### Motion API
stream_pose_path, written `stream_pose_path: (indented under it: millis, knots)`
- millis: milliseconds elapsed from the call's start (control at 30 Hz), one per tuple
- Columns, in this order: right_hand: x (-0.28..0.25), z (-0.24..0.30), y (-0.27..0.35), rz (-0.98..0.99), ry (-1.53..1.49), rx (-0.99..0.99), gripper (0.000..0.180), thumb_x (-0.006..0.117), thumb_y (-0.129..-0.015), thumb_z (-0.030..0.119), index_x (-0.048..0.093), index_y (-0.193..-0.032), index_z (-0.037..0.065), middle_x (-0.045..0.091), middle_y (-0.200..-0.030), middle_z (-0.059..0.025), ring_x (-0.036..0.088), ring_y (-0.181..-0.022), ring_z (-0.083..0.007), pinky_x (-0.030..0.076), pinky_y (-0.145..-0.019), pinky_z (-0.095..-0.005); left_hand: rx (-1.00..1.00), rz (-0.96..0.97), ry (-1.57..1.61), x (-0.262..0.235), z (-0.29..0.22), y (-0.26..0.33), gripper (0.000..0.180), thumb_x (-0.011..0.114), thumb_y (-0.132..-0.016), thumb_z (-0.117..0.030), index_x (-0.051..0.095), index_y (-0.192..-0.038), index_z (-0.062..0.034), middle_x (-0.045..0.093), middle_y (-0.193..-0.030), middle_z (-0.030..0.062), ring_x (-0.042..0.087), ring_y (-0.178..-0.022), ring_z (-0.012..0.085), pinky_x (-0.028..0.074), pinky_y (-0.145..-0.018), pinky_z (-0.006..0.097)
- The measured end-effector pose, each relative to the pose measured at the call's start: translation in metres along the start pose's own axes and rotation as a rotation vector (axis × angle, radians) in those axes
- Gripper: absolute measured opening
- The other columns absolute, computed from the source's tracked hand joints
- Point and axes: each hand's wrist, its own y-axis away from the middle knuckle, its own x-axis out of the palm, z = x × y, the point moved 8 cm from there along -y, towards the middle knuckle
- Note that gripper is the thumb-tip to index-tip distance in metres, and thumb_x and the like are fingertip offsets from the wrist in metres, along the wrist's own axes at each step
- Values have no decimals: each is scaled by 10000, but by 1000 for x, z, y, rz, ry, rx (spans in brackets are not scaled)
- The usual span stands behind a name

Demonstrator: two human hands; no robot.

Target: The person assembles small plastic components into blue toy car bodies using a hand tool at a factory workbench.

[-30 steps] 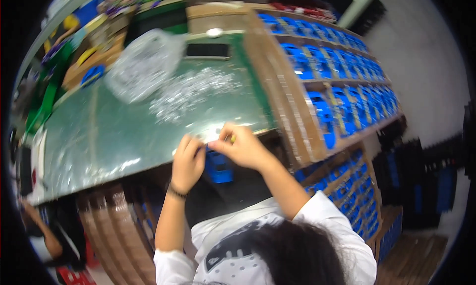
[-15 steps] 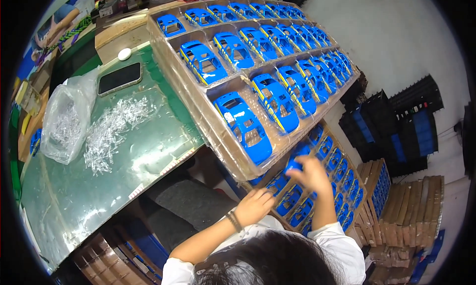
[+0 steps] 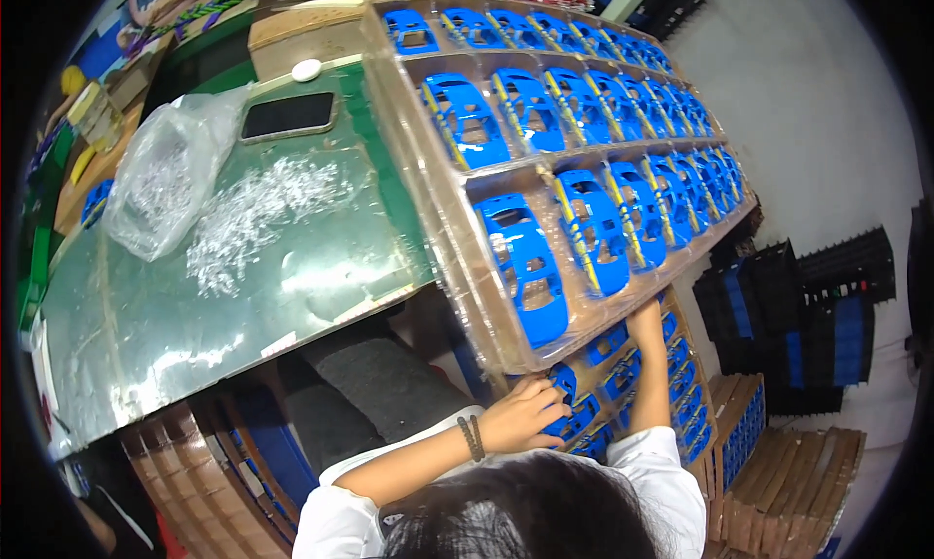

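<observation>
My left hand point(image 3: 525, 416), with a dark beaded bracelet on its wrist, is at the near edge of a lower tray. Its fingers are curled against a blue toy car body point(image 3: 563, 378). My right hand point(image 3: 644, 323) reaches beneath the overhanging edge of an upper brown tray point(image 3: 465, 288); its fingertips are hidden there. Rows of blue car bodies with yellow side markings, such as the near one point(image 3: 533, 282), fill compartments of the upper tray. More blue car bodies point(image 3: 623, 376) lie in the lower tray beneath it.
On the green-topped table point(image 3: 146, 355) lie a phone point(image 3: 289, 117), a white round lid point(image 3: 306, 70), a heap of small clear plastic pieces point(image 3: 258, 218) and a clear bag point(image 3: 165, 184) of them. Stacked brown trays point(image 3: 793, 481) and black crates point(image 3: 778, 311) stand at the right.
My right hand has moved up and right, under the upper tray's edge. My left hand has shifted slightly right and down, to a blue car body. The whole view has turned.
</observation>
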Motion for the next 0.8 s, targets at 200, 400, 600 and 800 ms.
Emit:
stream_pose_path:
  millis: [200, 400, 600, 800]
  knots:
    - [-4, 175, 64, 476, -297, 21, 141, 542, -764, 138, 582, -760, 2, 580, -696, -193, 572, -591, -325, 440, -521, -383, -358, -826, 556, -113, 15, 103, 438, 574, -756, -375, 374, -983, -58, 535, -777, 91, 549, -723, 203, 448, -662, 309]
    - [-6, 373, 37, 265, -922, -426, 157, 559, -754, 97, 565, -878, 1, 556, -801, -151, 567, -723, -252, 442, -613, -314, -506, -1676, 464, -214, -9, 233, 246, 316, -890, -348, 332, -933, -106, 520, -746, 89, 576, -554, 192, 481, -470, 278]
    - [49, 463, -87, -21, -614, -546, 158, 608, -698, 102, 576, -822, 10, 544, -788, -154, 520, -807, -313, 413, -711, -357, -444, -1918, 501, -216, -45, 311, 286, 332, -900, -276, 397, -1073, -58, 544, -849, 78, 584, -625, 164, 485, -499, 254]
    - [95, 465, -120, 187, -381, -619, 135, 618, -681, 117, 584, -763, 16, 553, -789, -162, 525, -781, -315, 413, -713, -365, -514, -1845, 429, -208, -42, 317, 245, 376, -890, -213, 437, -1023, -17, 539, -816, 81, 593, -624, 155, 488, -488, 225]
